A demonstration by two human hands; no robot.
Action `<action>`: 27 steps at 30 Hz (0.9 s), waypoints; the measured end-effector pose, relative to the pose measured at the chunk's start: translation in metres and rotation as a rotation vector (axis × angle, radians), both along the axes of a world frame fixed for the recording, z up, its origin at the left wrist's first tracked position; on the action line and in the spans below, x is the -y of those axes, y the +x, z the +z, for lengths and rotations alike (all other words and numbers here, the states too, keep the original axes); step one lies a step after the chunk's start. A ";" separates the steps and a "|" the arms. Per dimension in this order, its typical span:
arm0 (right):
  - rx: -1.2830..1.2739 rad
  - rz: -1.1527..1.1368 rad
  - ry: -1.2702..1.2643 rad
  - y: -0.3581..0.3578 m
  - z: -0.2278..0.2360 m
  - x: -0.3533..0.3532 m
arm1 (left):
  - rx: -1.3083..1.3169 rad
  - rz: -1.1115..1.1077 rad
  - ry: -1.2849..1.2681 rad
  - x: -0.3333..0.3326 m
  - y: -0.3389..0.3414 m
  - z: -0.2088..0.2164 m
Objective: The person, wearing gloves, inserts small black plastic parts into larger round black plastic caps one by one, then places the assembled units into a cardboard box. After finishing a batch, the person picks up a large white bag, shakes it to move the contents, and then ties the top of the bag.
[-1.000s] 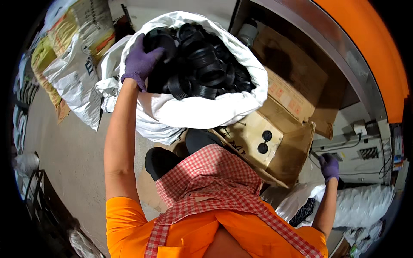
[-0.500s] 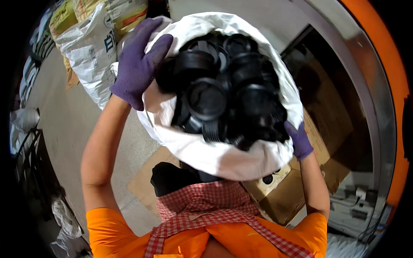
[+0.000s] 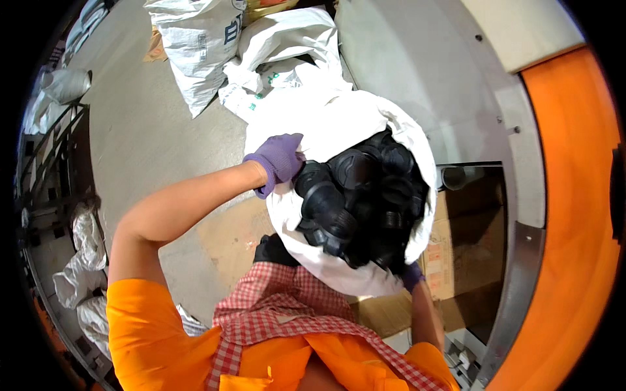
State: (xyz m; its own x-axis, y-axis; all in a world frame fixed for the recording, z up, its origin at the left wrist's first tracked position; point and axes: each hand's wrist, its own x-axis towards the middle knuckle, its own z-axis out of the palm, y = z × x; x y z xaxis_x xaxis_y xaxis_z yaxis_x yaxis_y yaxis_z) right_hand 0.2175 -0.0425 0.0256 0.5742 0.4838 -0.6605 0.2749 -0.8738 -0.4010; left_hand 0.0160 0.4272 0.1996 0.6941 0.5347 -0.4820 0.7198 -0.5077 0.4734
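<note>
A white woven sack (image 3: pixel 339 281) hangs in front of me with its mouth turned up and its rim rolled outward. Inside lies a heap of round black plastic parts (image 3: pixel 355 168), shaped like caps or short cups. My left hand (image 3: pixel 279 161), in a purple knitted glove, is closed on the left side of the rim, thumb side against the black parts. At the lower right of the sack is my right hand (image 3: pixel 412 276), also gloved in purple. It grips the sack's edge from outside; most of its fingers are hidden behind the cloth.
Filled white sacks (image 3: pixel 195 49) stand on the floor beyond. A grey metal machine panel (image 3: pixel 417 72) and an orange edge (image 3: pixel 574 195) rise on the right. Below the panel sits an open cardboard box (image 3: pixel 450 254). Flat cardboard (image 3: pixel 228 234) lies on the floor near my feet.
The sack of black parts has come down, away from the camera. My left hand, spread along the rim before, has closed on it. The view has shifted toward the right.
</note>
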 end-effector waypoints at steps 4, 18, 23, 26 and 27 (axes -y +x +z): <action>-0.088 -0.059 0.021 -0.018 0.048 -0.015 | 0.130 0.120 0.024 0.000 -0.022 0.015; -0.259 0.074 0.294 -0.108 0.254 -0.129 | 0.340 1.125 -0.202 -0.049 -0.118 0.036; -0.498 -0.200 0.189 -0.126 0.242 -0.154 | 0.041 0.456 0.344 -0.049 -0.134 0.020; -0.697 -0.683 0.088 -0.119 0.251 -0.158 | 0.233 0.225 0.211 -0.039 -0.130 0.016; -0.866 -0.816 0.130 -0.112 0.230 -0.139 | 0.233 0.535 -0.287 -0.031 -0.111 0.057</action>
State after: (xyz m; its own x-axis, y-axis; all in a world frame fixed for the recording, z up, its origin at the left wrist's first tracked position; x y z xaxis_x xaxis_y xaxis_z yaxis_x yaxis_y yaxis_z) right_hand 0.1053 0.0960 0.2556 0.1313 0.2750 -0.9524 -0.7470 -0.6041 -0.2775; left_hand -0.0946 0.4583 0.2571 0.4709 0.7081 -0.5261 0.7005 0.0624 0.7109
